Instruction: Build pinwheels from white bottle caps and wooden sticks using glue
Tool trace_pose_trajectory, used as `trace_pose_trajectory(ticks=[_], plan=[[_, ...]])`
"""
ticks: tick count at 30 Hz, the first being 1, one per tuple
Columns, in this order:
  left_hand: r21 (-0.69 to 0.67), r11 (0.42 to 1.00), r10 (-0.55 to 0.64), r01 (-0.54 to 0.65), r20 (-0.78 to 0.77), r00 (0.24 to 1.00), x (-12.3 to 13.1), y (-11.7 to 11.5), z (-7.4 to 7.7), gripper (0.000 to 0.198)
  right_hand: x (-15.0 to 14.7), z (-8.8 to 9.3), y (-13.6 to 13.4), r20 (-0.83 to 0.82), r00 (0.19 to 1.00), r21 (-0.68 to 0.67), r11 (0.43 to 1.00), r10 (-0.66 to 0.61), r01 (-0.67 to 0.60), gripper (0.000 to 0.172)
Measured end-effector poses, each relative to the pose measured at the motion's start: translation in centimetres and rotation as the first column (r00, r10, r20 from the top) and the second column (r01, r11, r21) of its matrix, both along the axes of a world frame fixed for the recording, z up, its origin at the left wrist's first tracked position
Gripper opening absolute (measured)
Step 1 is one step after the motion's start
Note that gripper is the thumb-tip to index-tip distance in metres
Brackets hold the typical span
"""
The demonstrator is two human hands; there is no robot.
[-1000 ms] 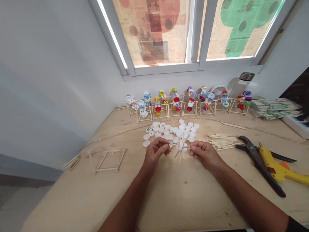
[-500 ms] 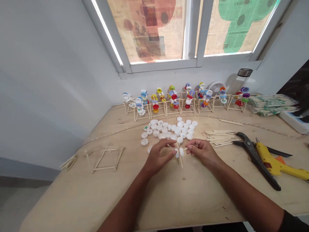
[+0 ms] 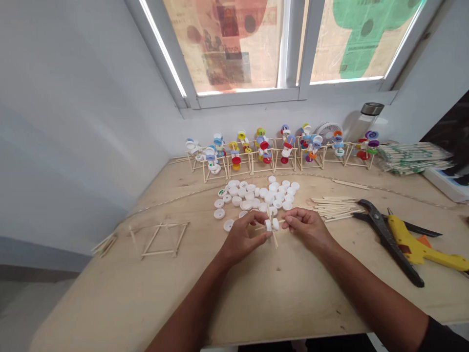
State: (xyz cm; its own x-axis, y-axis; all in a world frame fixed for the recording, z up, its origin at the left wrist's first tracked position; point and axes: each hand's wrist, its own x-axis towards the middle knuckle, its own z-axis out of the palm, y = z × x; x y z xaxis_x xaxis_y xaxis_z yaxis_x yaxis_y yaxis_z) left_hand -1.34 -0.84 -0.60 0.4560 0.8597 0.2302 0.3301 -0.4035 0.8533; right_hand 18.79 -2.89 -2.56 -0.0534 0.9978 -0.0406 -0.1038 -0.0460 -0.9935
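Note:
Between my hands, just above the table, is a small assembly of two white bottle caps point(image 3: 275, 224) and thin wooden sticks point(image 3: 275, 240). My left hand point(image 3: 245, 237) pinches it at the left cap, fingers above and thumb below. My right hand point(image 3: 307, 226) has its thumb and forefinger closed on the stick end that sticks out to the right of the caps. Just beyond my fingers lies a pile of loose white bottle caps point(image 3: 249, 196). How the sticks join at the caps is too small to make out.
Finished-looking stick frames with coloured caps point(image 3: 264, 145) line the wall. A bare stick frame point(image 3: 159, 253) lies left. To the right are loose sticks point(image 3: 335, 207), black-handled cutters point(image 3: 394, 247) and a yellow glue gun point(image 3: 406, 239). A bottle point(image 3: 366, 122), fan point(image 3: 329, 134) and packed sticks point(image 3: 412, 156) stand behind.
The cap-and-stick assembly has turned and risen slightly, and a stick now shows passing left of the caps under my left fingers. Both hands keep nearly the same place.

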Motion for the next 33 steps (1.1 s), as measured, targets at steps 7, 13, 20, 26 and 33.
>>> trace_pose_trajectory(ticks=[7, 13, 20, 26, 33], plan=[[-0.102, 0.993, 0.072, -0.058, 0.142, 0.987, -0.3, 0.4, -0.3, 0.023, 0.2, 1.1, 0.0, 0.009, 0.997, -0.006, 0.997, -0.077, 0.077, 0.026], [-0.404, 0.915, 0.197, 0.016, 0.48, 0.855, -1.0, 1.3, -0.6, 0.029, 2.5, 2.0, 0.4, -0.044, 0.968, 0.046, 0.967, -0.248, 0.25, 0.026], [-0.57, 0.79, 0.287, 0.227, 0.671, 0.683, -0.7, 0.8, 0.7, 0.019, 4.1, 2.5, 0.5, -0.04, 0.932, 0.12, 0.924, -0.361, 0.363, 0.021], [-0.576, 0.776, 0.292, 0.257, 0.69, 0.662, -0.5, 0.2, 1.7, 0.012, 2.9, 3.3, -0.4, 0.089, 0.948, 0.205, 0.937, -0.306, 0.283, 0.016], [-0.567, 0.753, 0.239, 0.334, 0.708, 0.665, -0.5, 0.0, 1.2, 0.021, 0.1, 2.3, -1.3, 0.305, 0.951, 0.163, 0.982, 0.041, -0.094, 0.022]])
